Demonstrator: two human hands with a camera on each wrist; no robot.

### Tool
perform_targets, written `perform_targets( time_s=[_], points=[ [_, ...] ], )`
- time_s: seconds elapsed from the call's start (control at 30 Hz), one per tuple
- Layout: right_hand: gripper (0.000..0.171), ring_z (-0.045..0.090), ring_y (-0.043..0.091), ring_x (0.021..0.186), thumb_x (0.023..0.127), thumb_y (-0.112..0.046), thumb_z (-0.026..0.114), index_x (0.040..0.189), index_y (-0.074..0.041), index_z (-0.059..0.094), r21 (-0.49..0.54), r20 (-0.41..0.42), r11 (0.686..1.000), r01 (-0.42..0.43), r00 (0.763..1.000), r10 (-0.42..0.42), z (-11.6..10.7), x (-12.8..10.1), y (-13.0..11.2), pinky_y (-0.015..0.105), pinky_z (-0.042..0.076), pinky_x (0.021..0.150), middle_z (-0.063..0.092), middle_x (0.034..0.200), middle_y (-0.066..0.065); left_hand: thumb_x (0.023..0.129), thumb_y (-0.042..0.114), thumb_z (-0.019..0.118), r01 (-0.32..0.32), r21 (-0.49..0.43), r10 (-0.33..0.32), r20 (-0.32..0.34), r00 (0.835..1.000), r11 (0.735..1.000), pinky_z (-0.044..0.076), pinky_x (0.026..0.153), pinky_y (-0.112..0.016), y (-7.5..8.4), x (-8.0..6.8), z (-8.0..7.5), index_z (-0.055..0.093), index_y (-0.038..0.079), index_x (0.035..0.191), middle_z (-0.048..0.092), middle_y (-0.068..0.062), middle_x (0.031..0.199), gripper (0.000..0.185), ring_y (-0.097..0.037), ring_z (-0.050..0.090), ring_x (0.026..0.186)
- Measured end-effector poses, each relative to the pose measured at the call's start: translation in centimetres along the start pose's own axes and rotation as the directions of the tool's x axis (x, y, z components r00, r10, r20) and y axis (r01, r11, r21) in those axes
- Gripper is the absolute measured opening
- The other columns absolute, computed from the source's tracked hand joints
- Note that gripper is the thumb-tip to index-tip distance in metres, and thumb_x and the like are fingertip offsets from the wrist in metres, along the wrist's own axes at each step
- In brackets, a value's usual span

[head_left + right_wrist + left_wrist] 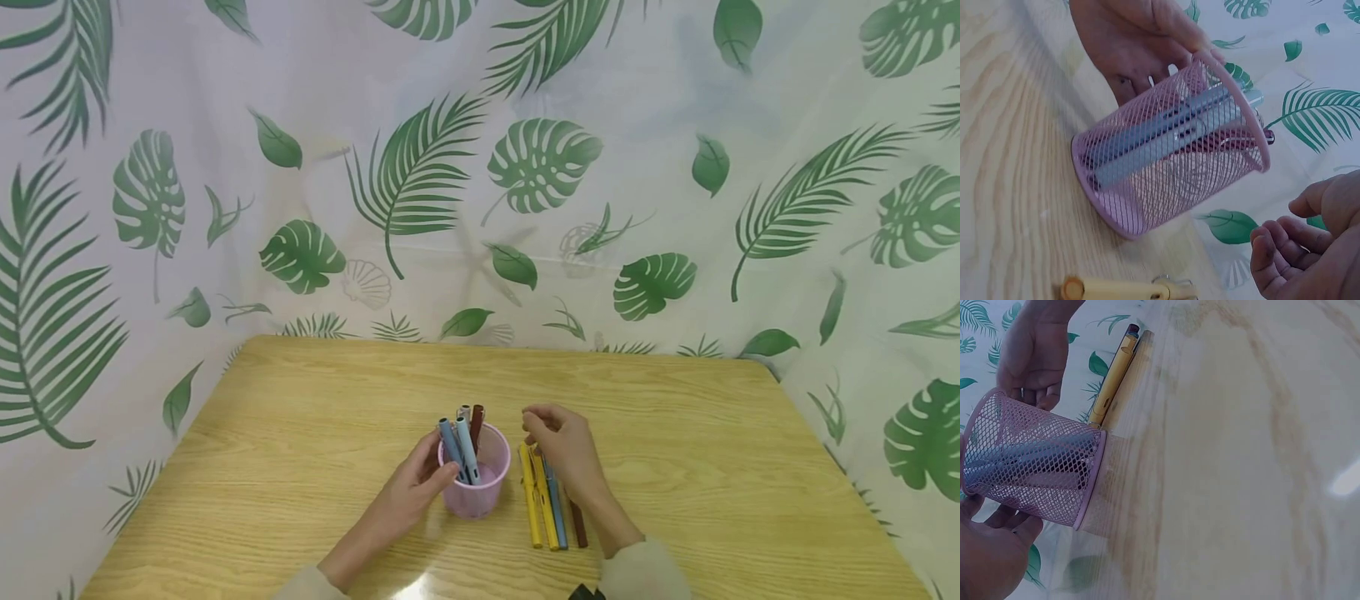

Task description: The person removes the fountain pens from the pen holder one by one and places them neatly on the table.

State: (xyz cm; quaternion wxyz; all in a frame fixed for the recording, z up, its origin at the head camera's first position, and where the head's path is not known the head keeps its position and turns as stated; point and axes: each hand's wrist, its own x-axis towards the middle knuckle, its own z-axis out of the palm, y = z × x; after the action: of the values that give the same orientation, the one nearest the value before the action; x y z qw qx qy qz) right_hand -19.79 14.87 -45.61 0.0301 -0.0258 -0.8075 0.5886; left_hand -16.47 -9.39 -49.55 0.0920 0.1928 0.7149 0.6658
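Observation:
A pink mesh pen holder [471,500] stands upright on the table, gripped at its left side by my left hand [411,486], thumb near the rim. Inside lean a blue pen [452,446], a light blue pen [468,450], a dark red pen [477,425] and a pale-topped one behind them. My right hand [573,454] hovers right of the holder with loosely bent fingers, nothing between them in the right wrist view. Below it lie two yellow pens [530,500], a blue pen [557,512] and a dark red pen [578,525], partly hidden by that hand.
The wood-grain table [315,417] reaches back to a white curtain [450,275] printed with green leaves. A small black object [587,592] shows at the bottom edge beside my right sleeve [645,575].

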Motion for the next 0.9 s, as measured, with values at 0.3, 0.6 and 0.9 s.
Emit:
perform_targets(
  time_s=[0.3,0.6,0.9],
  points=[
    [0.022,0.069,0.027,0.088,0.101,-0.013,0.068,0.116,0.002,0.073,0.029,0.064,0.996,0.081,0.995,-0.083,1.8,0.1,-0.7,0.038,0.063,0.074,0.074,0.103,0.014,0.109,0.016,0.055,0.008,-0.012,-0.008,-0.003,1.0,1.0,0.027,0.122,-0.049,-0.1,0.0,0.0,0.02,-0.005,0.161,0.026,-0.032,0.162,0.066,-0.045,0.03,0.149],
    [0.027,0.065,0.019,0.1,0.1,-0.022,0.071,0.119,-0.003,0.074,0.031,0.115,0.993,0.11,0.987,-0.113,2.8,-0.1,-0.9,0.027,0.056,0.084,0.073,0.112,0.007,0.109,0.016,0.054,-0.001,-0.007,0.001,0.007,1.0,1.0,0.027,0.123,-0.047,-0.1,0.0,0.0,0.02,-0.005,0.161,0.027,-0.031,0.162,0.065,-0.044,0.031,0.149],
    [0.029,0.065,0.019,0.101,0.097,-0.021,0.075,0.119,-0.002,0.074,0.058,0.137,0.988,0.14,0.98,-0.147,3.7,-0.3,-0.8,0.029,0.055,0.087,0.074,0.11,0.007,0.11,0.017,0.053,0.003,-0.009,-0.002,0.016,1.0,1.0,0.028,0.123,-0.048,0.0,0.0,-0.1,0.019,-0.004,0.161,0.028,-0.029,0.163,0.065,-0.043,0.031,0.149]
  ],
)
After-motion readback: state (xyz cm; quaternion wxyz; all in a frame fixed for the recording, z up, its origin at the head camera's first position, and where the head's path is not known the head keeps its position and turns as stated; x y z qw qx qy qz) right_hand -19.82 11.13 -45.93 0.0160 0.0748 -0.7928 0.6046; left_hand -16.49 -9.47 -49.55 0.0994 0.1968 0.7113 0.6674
